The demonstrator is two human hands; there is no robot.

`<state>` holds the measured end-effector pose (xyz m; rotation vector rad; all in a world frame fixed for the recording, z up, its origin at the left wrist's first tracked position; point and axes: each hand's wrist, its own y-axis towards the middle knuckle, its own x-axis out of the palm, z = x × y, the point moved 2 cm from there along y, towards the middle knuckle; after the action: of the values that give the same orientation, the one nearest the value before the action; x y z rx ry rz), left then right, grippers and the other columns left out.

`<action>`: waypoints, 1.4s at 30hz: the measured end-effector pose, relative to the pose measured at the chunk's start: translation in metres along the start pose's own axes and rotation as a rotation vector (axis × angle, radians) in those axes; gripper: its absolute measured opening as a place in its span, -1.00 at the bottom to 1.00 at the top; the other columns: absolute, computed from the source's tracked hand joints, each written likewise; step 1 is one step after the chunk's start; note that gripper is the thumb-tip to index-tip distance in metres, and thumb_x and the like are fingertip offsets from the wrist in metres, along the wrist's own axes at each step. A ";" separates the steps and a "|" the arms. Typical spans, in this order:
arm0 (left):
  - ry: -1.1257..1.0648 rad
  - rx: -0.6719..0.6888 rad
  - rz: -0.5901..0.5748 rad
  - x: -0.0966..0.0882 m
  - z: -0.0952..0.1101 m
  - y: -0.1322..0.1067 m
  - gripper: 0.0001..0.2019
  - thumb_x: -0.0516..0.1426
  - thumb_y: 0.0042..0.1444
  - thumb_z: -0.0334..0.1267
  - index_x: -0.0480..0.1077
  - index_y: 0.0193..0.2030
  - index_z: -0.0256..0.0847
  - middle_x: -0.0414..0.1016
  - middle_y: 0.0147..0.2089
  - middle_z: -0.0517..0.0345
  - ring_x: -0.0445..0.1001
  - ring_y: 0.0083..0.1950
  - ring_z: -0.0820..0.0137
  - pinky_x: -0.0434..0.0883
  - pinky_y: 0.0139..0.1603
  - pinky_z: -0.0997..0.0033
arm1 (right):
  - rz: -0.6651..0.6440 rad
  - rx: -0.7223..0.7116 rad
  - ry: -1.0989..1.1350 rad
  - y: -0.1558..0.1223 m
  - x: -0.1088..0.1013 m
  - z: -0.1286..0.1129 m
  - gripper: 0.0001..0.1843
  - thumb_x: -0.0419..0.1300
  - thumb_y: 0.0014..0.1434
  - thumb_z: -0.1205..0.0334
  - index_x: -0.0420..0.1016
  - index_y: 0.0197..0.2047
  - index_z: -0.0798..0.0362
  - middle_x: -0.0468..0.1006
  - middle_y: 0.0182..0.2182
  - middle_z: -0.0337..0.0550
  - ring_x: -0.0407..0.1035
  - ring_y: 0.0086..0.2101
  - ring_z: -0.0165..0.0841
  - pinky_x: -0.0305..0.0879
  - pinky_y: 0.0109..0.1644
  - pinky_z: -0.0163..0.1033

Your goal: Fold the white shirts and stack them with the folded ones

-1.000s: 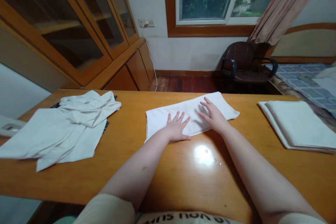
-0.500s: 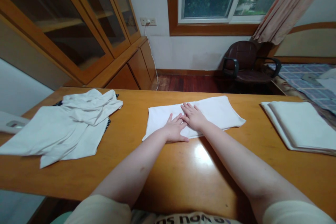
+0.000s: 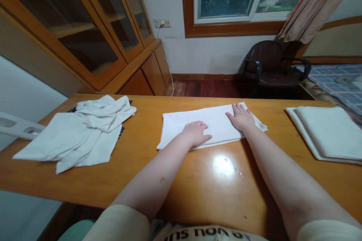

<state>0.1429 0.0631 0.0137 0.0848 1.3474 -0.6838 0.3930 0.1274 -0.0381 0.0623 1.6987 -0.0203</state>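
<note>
A folded white cloth [image 3: 216, 118] lies lengthwise across the middle of the wooden table [image 3: 181, 180]. My left hand [image 3: 195, 134] rests palm down on its near middle part, fingers apart and a little bent. Toward the cloth's right end, my right hand [image 3: 241, 116] lies flat with the fingers spread. Neither hand grips anything. On the left of the table sits a crumpled heap of white cloth [image 3: 90, 131], with a dark patterned edge showing beneath it. At the right is a neat stack of folded white cloths [image 3: 330, 131].
A white plastic piece with slots [image 3: 19, 128] juts in at the left edge. Beyond the table stand a glass-door cabinet [image 3: 113, 45], a brown armchair [image 3: 267, 64] and a bed with a checked cover [image 3: 330, 77]. A white cable [image 3: 166, 56] hangs from a wall socket.
My right hand has slid right along the folded cloth, away from my left hand. My left hand has shifted slightly, its fingers now more bent. The view has moved a little.
</note>
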 end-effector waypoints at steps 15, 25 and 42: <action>-0.048 -0.264 0.428 0.013 0.015 0.078 -0.34 -0.15 0.21 0.09 0.00 0.36 -0.24 -0.02 0.40 -0.08 -0.07 0.39 0.08 -0.18 0.36 0.04 | -0.023 0.000 -0.006 -0.002 -0.001 -0.004 -0.23 -0.23 0.23 -0.25 0.00 0.37 0.01 -0.04 0.34 0.01 -0.13 0.29 -0.12 -0.19 0.28 0.10; -0.007 -0.398 0.386 0.027 -0.025 0.035 -0.24 -0.24 0.19 0.18 -0.16 0.41 -0.27 -0.20 0.45 -0.02 -0.30 0.44 0.14 -0.27 0.38 0.06 | -0.015 -0.004 -0.021 -0.002 0.000 -0.002 -0.22 -0.24 0.23 -0.25 -0.01 0.36 0.05 -0.03 0.34 0.02 -0.13 0.29 -0.13 -0.21 0.29 0.08; 0.017 -0.629 0.394 0.035 -0.108 -0.032 -0.19 -0.24 0.18 0.18 -0.11 0.39 -0.42 -0.20 0.43 -0.05 -0.22 0.43 0.16 -0.12 0.37 0.06 | 0.007 -0.008 -0.033 -0.006 -0.004 -0.004 -0.23 -0.26 0.25 -0.24 0.02 0.35 0.06 0.01 0.33 0.01 -0.11 0.29 -0.16 -0.18 0.29 0.04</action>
<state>0.0353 0.0704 -0.0347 -0.1478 1.4539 0.0857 0.3892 0.1219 -0.0336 0.0614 1.6659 -0.0096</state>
